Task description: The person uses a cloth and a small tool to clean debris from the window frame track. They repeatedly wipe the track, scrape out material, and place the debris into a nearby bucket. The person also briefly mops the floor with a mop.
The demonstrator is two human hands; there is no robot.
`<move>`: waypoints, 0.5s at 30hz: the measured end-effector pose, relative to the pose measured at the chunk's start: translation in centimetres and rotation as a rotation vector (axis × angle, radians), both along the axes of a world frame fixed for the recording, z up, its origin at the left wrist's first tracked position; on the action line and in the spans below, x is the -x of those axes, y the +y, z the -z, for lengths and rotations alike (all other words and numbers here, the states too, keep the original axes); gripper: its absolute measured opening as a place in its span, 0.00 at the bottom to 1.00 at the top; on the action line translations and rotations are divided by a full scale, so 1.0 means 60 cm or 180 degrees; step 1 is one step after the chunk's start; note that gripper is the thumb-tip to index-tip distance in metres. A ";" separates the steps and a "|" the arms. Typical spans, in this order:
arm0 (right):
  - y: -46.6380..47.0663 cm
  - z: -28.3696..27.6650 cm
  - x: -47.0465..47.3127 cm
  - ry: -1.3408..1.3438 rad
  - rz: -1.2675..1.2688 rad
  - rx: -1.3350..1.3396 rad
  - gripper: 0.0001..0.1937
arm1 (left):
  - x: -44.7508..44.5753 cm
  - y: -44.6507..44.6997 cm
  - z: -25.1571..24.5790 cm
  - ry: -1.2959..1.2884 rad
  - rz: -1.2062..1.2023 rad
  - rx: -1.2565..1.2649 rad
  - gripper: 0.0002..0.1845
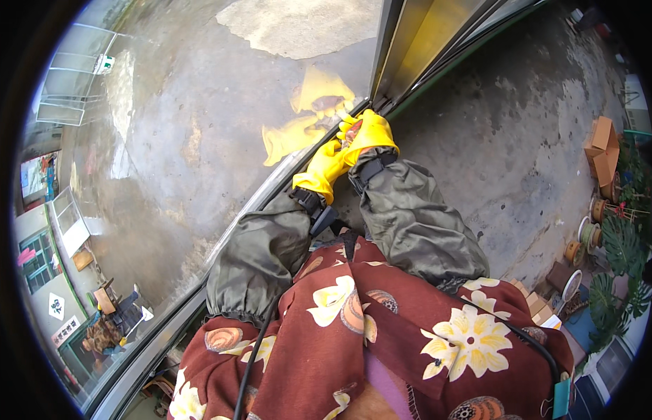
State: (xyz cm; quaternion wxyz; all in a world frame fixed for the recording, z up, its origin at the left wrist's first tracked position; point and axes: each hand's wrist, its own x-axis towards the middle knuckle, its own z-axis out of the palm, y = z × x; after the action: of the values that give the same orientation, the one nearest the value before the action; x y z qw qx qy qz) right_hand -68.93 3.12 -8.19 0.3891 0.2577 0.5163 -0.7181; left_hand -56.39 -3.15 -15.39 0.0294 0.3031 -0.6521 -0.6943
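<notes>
Both of my hands wear yellow rubber gloves and meet at the metal edge of a large glass pane (200, 121). My right hand (377, 131) is curled around a small reddish patterned item (352, 132), perhaps a cloth or packet; most of it is hidden by the glove. Just below and to the left, my left hand (324, 169) lies along the metal frame (268, 197), its fingers bent close to the same item. Whether they grip it is not clear. The glass mirrors the yellow gloves (297, 136). Dark grey-green sleeve covers (420, 220) reach down to my wrists.
An upright metal frame (391, 52) joins the pane's far corner. Stained concrete floor (478, 157) stretches to the right, with a cardboard box (602, 149), several pots (588, 231) and leafy plants (617, 252) along its side. At far left, a person (108, 331) shows in the glass.
</notes>
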 end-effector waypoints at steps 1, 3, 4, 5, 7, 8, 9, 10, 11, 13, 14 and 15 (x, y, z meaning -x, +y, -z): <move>-0.004 0.001 0.004 0.0447 -0.0487 -0.0295 0.13 | 0.000 -0.001 0.002 0.0161 0.0168 0.0455 0.12; -0.005 0.002 0.013 0.0985 -0.1124 -0.0814 0.08 | -0.001 -0.003 0.001 0.0007 0.0048 -0.0355 0.13; -0.003 0.002 0.018 0.0856 -0.1228 -0.0838 0.08 | -0.002 -0.004 -0.003 -0.0056 -0.0020 -0.0758 0.13; 0.002 0.003 0.022 0.0606 -0.1063 -0.0557 0.09 | -0.001 -0.002 -0.006 -0.0155 -0.0120 -0.1193 0.14; 0.013 0.001 0.028 0.0371 -0.0917 -0.0337 0.08 | -0.001 -0.001 -0.017 -0.0222 -0.0133 -0.1366 0.10; 0.018 -0.001 0.030 0.0828 -0.1240 -0.0565 0.07 | -0.001 -0.002 -0.022 -0.0399 -0.0202 -0.1360 0.08; 0.021 -0.004 0.031 0.1068 -0.1399 -0.0717 0.07 | 0.000 -0.002 -0.026 -0.0242 -0.0144 -0.1527 0.07; 0.024 -0.006 0.032 0.1008 -0.1356 -0.0642 0.05 | 0.000 -0.003 -0.029 -0.0376 -0.0134 -0.1496 0.06; 0.026 -0.009 0.033 0.0504 -0.1024 -0.0289 0.04 | 0.000 -0.004 -0.030 -0.0367 -0.0078 -0.1545 0.06; 0.031 -0.017 0.035 -0.0528 -0.0217 0.0277 0.06 | 0.000 -0.007 -0.026 -0.0358 -0.0030 -0.1450 0.06; 0.035 -0.021 0.033 -0.0306 -0.0504 0.0181 0.07 | 0.001 -0.008 -0.021 -0.0366 -0.0040 -0.1317 0.07; 0.044 -0.027 0.033 0.0468 -0.1300 -0.0021 0.07 | 0.001 -0.009 -0.015 -0.0508 -0.0006 -0.1250 0.08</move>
State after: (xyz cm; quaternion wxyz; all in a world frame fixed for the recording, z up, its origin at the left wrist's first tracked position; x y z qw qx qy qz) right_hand -70.93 5.78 -6.59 0.4869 0.0959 0.5872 -0.6395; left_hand -56.46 -3.68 -14.47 -0.0814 0.3577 -0.5042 -0.7818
